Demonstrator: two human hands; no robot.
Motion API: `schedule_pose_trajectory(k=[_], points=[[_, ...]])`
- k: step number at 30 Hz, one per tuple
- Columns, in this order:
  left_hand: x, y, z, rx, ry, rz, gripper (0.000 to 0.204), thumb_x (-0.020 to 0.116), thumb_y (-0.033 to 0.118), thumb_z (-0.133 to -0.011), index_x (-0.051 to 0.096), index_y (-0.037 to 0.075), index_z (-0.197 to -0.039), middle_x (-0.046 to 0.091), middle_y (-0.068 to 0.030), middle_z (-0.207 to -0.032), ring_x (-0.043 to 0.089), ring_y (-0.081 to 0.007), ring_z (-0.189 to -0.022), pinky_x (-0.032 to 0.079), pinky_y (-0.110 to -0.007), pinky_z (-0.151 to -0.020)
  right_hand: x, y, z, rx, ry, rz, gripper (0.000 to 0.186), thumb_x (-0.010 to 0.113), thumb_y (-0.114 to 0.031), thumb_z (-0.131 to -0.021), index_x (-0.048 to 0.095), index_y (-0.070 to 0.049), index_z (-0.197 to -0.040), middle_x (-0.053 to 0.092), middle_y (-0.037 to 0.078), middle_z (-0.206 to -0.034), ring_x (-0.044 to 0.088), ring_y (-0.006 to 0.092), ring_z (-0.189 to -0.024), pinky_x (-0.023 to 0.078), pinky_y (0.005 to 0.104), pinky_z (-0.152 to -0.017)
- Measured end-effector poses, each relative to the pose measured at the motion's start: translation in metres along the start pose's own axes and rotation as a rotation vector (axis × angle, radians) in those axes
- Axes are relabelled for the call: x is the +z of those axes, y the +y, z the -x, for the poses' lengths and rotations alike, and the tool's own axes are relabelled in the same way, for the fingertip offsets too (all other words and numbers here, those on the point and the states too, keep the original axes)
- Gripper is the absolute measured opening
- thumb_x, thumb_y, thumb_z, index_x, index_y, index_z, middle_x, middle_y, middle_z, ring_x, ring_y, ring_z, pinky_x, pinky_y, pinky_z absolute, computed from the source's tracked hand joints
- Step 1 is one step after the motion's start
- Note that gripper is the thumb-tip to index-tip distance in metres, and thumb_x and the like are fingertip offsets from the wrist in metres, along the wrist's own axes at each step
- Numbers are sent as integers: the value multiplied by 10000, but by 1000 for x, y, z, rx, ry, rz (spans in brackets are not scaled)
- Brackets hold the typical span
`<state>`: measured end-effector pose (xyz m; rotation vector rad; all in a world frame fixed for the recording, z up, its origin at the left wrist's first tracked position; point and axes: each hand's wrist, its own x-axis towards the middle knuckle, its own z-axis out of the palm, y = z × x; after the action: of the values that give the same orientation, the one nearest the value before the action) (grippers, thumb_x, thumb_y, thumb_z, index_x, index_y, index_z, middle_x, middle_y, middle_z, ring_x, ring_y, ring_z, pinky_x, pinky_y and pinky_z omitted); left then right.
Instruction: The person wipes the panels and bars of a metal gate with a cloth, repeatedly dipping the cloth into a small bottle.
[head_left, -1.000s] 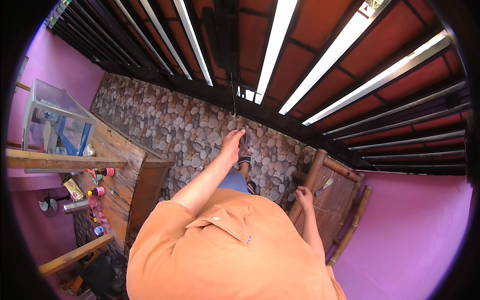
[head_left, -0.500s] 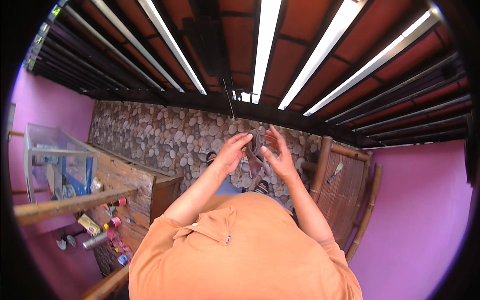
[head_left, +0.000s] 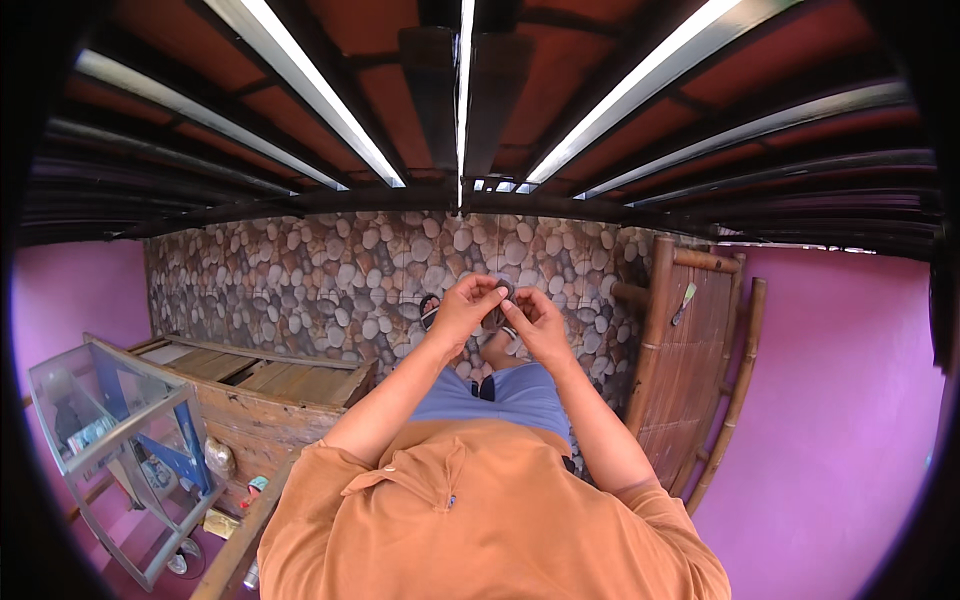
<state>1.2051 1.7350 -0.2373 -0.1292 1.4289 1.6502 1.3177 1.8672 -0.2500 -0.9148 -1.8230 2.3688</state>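
Out in front of my orange shirt and blue shorts, my left hand [head_left: 468, 312] pinches a small crumpled greyish-brown cloth [head_left: 506, 286], thumb on top. On the other side of it my right hand [head_left: 538, 322] has its fingers closed on the same cloth, close against my left hand. The fingers hide much of the cloth. Below the hands are my sandalled feet on pebble-patterned flooring [head_left: 370, 270].
At left stand a wooden cabinet [head_left: 225, 367] and a glass display case [head_left: 145, 410], with a wooden rail [head_left: 245, 545] nearer me. At right is a bamboo bench [head_left: 660, 390] with a green-handled tool [head_left: 685, 300] on it, beside a pink wall [head_left: 820, 400].
My right hand has risen from beside the bamboo bench to meet my left hand and now grips the cloth too. The view has also shifted, showing more of my shorts.
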Motion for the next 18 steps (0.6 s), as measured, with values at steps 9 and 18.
schedule_pose_trajectory(k=[9,18], points=[[-17,-19,-40,186,128,-200,221,758,166,-937,670,29,-1086,688,-24,-950,622,-76,-854,509,-230,-747,11,21,-52,-80,221,170,225,731,-134,-926,618,-29,-1089,663,17,-889,611,105,-816,500,285,-724],[0,-28,-50,98,284,78,136,720,117,-957,642,53,-1048,661,-12,-920,618,-73,-791,505,-217,-630,3,5,-48,-436,135,541,317,713,-143,-864,595,-40,-1140,608,148,-1035,646,347,-971,526,400,-818]])
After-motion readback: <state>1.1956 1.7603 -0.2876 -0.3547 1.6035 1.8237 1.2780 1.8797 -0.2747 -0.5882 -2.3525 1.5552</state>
